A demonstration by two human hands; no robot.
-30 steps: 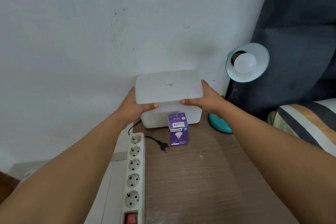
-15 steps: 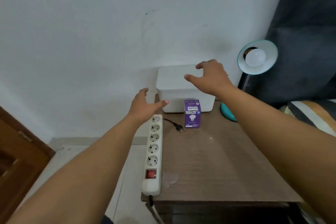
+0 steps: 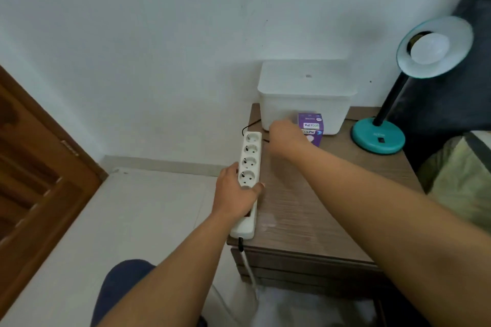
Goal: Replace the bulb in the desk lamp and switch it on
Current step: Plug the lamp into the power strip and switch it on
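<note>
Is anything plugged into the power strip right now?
No, all four sockets showing on the power strip are empty; the left hand grips it.

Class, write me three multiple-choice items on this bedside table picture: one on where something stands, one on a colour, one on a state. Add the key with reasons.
1. Where is the purple bulb box?
A. in front of the white bin
B. on the floor
C. on top of the lamp

2. What colour is the desk lamp base?
A. red
B. teal
C. black

3. What is the left hand doing?
A. hanging free
B. gripping the power strip
C. touching the lamp

Key: 1 A, the box stands on the table against the bin's front. 2 B, base and shade rim are teal. 3 B, its fingers wrap the strip's sides.
</note>
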